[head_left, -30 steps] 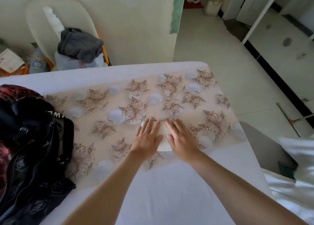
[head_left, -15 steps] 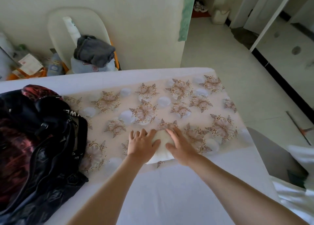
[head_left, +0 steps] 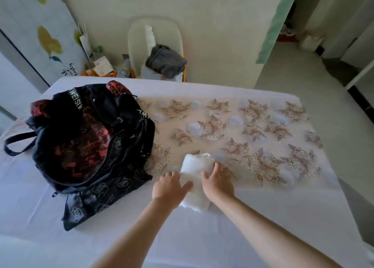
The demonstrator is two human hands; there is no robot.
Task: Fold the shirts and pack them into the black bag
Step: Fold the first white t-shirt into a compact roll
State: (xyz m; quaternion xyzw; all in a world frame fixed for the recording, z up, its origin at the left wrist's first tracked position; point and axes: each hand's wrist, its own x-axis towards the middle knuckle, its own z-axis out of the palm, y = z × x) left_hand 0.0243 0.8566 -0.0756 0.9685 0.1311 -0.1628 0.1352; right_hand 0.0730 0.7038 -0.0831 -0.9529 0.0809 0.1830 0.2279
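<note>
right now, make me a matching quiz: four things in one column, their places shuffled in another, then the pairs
1 white shirt
2 black bag
3 grey garment
4 floral cloth

a on the chair behind the table
b left part of the table
c between the left hand and right hand
d spread over the table's far right

Pairs: 1-c, 2-b, 3-a, 4-d

A folded white shirt lies on the table, at the near edge of a floral cloth. The left hand grips its left side, thumb across the top. The right hand grips its right side, fingers curled over the edge. A black bag sits open just left of the shirt, red-patterned fabric showing inside. Beyond the table, a grey garment is heaped on a pale chair.
</note>
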